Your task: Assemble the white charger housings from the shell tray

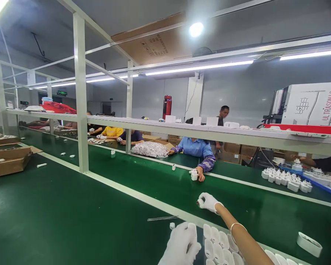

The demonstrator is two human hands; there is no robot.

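Note:
My left hand (pixel 179 244), in a white glove, is closed around a white plastic housing (pixel 192 231) at the bottom centre. A small white piece (pixel 172 225) lies or is held by its fingertips; I cannot tell which. My gloved right hand (pixel 209 202) reaches out over the green belt, fingers closed in a pinch. Between thumb and fingers is a small dark part (pixel 198 203), too small to name. Rows of open white housings (pixel 217 246) stand below my right forearm, beside my left hand. Tweezers (pixel 162 218) lie on the green bench near the pale rail.
Across the belt (pixel 154 184), a person in a blue shirt (pixel 195 149) has a hand by a white piece (pixel 194 175). A white oval housing (pixel 309 243) is on the right. Several white adapters (pixel 287 179) stand beyond. A post (pixel 81 92) and shelf (pixel 182 127) cross the view.

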